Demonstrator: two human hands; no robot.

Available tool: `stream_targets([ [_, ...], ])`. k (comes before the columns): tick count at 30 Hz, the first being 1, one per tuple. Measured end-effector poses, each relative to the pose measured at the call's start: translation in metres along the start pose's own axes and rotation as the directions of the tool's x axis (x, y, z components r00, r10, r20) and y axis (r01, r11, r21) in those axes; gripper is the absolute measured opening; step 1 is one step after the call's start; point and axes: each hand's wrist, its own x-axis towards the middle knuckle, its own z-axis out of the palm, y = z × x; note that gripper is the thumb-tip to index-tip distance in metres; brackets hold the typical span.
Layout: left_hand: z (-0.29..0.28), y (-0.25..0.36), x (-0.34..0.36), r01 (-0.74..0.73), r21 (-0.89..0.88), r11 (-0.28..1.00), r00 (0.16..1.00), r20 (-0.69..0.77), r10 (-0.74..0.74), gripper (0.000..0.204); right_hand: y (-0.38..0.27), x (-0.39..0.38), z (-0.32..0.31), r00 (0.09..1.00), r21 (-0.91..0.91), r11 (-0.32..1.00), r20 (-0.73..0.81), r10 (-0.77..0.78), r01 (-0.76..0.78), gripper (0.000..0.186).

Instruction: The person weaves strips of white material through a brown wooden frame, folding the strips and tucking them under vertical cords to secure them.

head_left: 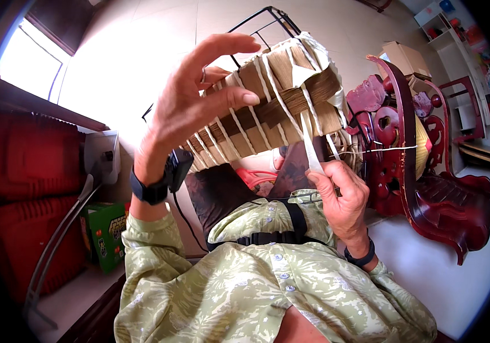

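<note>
Over my lap stands a long woven piece (268,103) of flat brown strips, with white strips wound across it in slanting rows. It is tilted, its far right corner highest. My left hand (199,86) is at its upper left side, thumb and fingers spread apart, the thumb in front of the brown face. Between the thumb and fingers of my right hand (342,197) is pinched a white strip (310,151), which runs up to the piece's lower right part. A short white end (302,75) sticks out near the top right.
Behind the woven piece rises a black wire frame (279,14). To the right is a carved dark red wooden chair (405,143), with a white cord (388,150) stretched to it. A cardboard box (405,60) stands farther back. On the left are red cases (33,154) and a green box (103,234).
</note>
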Motion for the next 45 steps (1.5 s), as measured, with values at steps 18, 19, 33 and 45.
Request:
stream_targets([
  [18, 0.031, 0.007, 0.036, 0.0, 0.435, 0.9, 0.996, -0.076, 0.037, 0.068, 0.026, 0.01, -0.021, 0.911, 0.426, 0.808, 0.255, 0.324, -0.407, 0.025],
  [19, 0.033, 0.012, 0.04, 0.025, 0.447, 0.894, 0.997, -0.073, 0.008, 0.068, 0.021, 0.018, -0.019, 0.904, 0.499, 0.755, 0.2, 0.378, -0.426, 0.022],
  [33, 0.067, 0.007, 0.064, -0.121, 0.628, 0.769, 0.99, 0.022, 0.137, 0.057, 0.053, 0.049, 0.001, 0.835, -0.266, 0.963, -0.517, -0.187, 0.052, 0.028],
  [45, 0.076, 0.003, 0.068, -0.039, 0.581, 0.813, 0.993, 0.114, -0.034, 0.059, 0.086, 0.013, -0.004, 0.824, 0.792, 0.372, 0.269, 0.498, -0.483, 0.025],
])
